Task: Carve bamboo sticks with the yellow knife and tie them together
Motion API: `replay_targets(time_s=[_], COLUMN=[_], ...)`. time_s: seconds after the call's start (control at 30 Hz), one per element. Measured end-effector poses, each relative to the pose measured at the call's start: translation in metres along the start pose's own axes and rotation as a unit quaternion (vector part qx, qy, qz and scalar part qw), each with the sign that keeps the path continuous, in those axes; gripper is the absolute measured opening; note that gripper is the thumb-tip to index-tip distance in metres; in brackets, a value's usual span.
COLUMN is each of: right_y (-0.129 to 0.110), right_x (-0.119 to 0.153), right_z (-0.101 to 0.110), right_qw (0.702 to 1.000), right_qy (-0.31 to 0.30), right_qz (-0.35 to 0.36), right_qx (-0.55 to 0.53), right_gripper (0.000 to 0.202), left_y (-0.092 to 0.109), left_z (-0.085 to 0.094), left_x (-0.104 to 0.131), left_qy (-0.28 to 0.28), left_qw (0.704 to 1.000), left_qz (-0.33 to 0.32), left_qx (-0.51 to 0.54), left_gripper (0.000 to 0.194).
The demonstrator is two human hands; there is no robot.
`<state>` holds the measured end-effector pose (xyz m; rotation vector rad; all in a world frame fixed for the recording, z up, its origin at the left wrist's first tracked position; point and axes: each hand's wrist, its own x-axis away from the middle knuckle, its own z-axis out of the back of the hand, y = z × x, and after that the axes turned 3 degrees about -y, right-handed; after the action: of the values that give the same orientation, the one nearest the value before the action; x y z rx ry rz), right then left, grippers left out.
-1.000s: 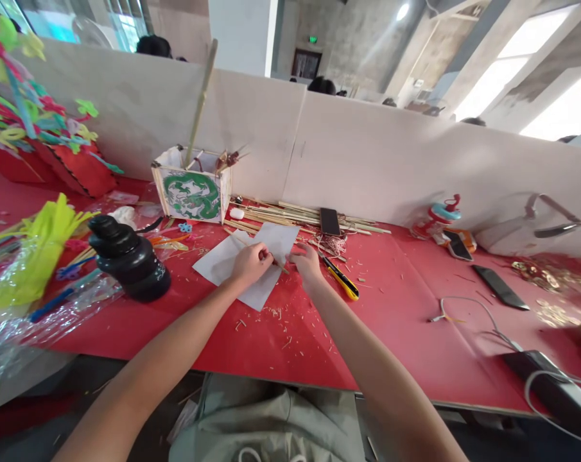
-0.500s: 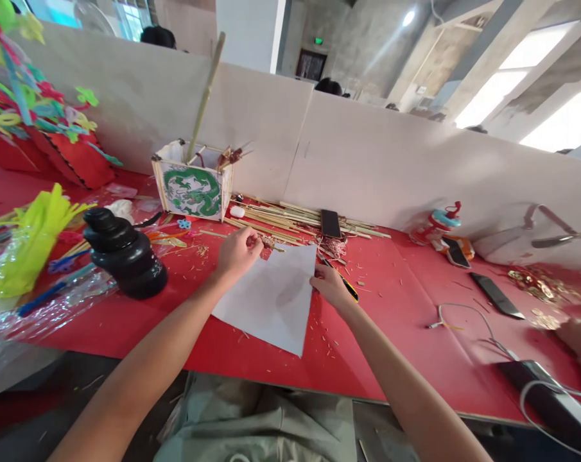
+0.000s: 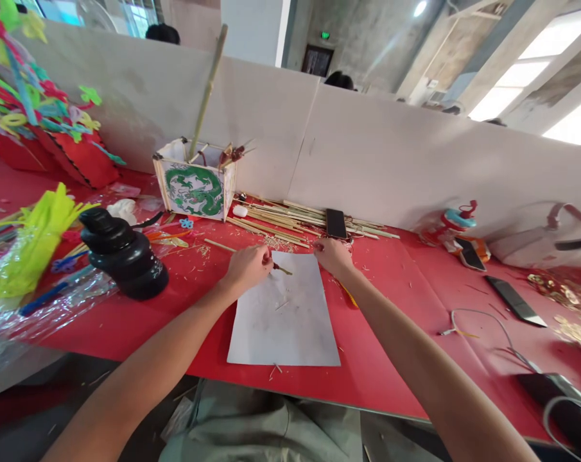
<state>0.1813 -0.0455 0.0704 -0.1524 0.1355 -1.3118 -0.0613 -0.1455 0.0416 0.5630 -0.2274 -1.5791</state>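
Note:
A white sheet of paper [image 3: 290, 327] lies squarely on the red table in front of me, with thin scraps on it. Near its upper left corner my left hand [image 3: 252, 264] is closed on a thin stick [image 3: 283, 270] that pokes out to the right over the paper. My right hand [image 3: 332, 255] has its fingers pinched at the paper's upper right corner. Part of a yellow cutter [image 3: 348, 295] shows beneath my right forearm. Behind the hands lie many bamboo strips [image 3: 271, 221] and a dark phone [image 3: 336, 224].
A box with a green dragon picture [image 3: 194, 189] stands at the back left, near a black bottle [image 3: 126, 256]. Yellow pipe cleaners [image 3: 30, 247] lie far left. At right are a cable [image 3: 483, 314], a black phone [image 3: 515, 300] and a pale bag [image 3: 531, 247].
The paper has turned to lie straighter and sits nearer the table's front edge. My left hand has moved right and slightly down; my right hand has moved up to the paper's upper corner.

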Motion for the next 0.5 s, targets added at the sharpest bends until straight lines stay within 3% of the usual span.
replay_targets(time_s=[0.23,0.43,0.5], right_y=[-0.021,-0.012,-0.008], right_x=[-0.033,-0.027,-0.017], right_z=[-0.02,-0.015,-0.011], right_qw=[0.998,0.999,1.0], right_qy=[-0.031,-0.023,0.005], right_qz=[0.011,-0.008,-0.004], right_qx=[0.05,0.041,0.007], right_gripper=[0.026,0.026,0.023], left_y=[0.007,0.007,0.007], left_z=[-0.01,-0.008,-0.007], left_x=[0.003,0.003,0.002], left_qy=[-0.015,-0.017,-0.008], left_qw=[0.999,0.999,0.997], left_qz=[-0.04,-0.037,-0.025], left_qx=[-0.017,0.024,0.067], left_gripper=[0.009,0.013,0.013])
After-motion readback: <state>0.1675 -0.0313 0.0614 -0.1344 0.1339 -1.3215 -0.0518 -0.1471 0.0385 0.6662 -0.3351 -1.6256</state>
